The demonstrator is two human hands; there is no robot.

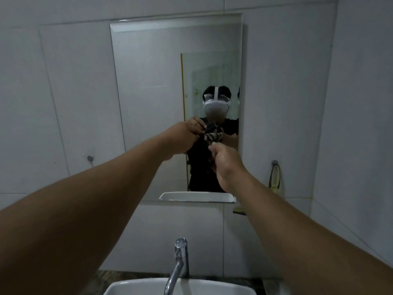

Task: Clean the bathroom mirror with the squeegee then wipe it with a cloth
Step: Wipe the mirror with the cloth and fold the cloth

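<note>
The striped cloth [212,137] is bunched against the lower middle of the mirror [148,81], above the tap [180,258]. The left hand [182,139] pinches its top; the right hand [225,165] is closed on its lower end. This looks like the wiping step; next, spread it flat and sweep across the glass. No squeegee can be made out.

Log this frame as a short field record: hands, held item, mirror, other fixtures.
left hand: raised at the mirror, gripping the cloth
right hand: raised, gripping the same cloth lower down
cloth: dark, striped, bunched between both hands
mirror: wall-mounted above the sink, reflects the person
squeegee: yellowish, hanging on the wall right of the mirror, not held
faucet: chrome, no water visible
sink: white, at bottom edge
</note>
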